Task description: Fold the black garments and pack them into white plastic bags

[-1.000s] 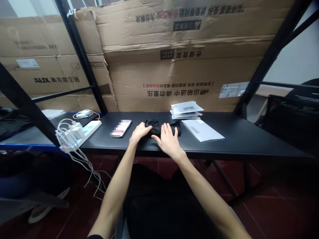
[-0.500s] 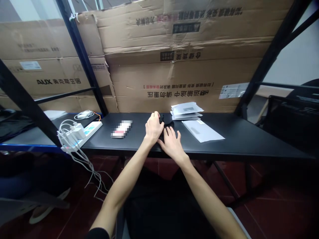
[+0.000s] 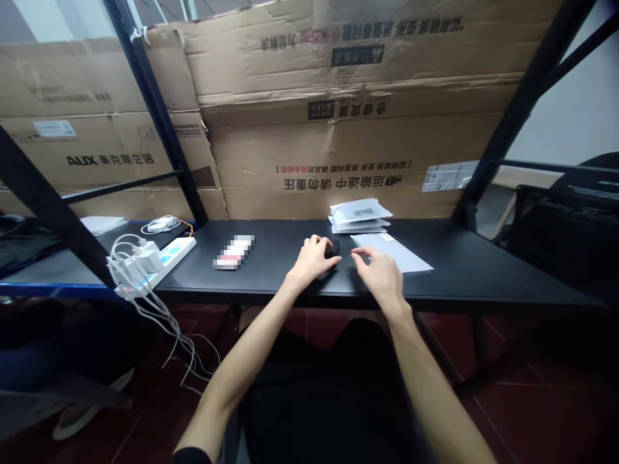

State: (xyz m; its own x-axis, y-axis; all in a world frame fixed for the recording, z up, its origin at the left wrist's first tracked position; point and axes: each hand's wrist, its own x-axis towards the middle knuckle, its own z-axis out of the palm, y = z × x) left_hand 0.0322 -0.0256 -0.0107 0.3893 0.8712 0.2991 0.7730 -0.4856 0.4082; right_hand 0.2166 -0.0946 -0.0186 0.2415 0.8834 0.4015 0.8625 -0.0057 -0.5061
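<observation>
Head view: left hand (image 3: pixel 313 259) — fingers (image 3: pixel 315 241) curled closed over a small black fabric bundle (image 3: pixel 333 248) on the black tabletop (image 3: pixel 464 274), its long axis hidden, direction untellable. Right hand (image 3: pixel 380 276) open, fingers slightly curved and gripping nothing — just beside a white envelope (image 3: pixel 394 252).

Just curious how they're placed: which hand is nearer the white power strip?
Left. The left hand sits right of the power strip, apart from it; the right hand lies farther right, beyond the left hand.
</observation>
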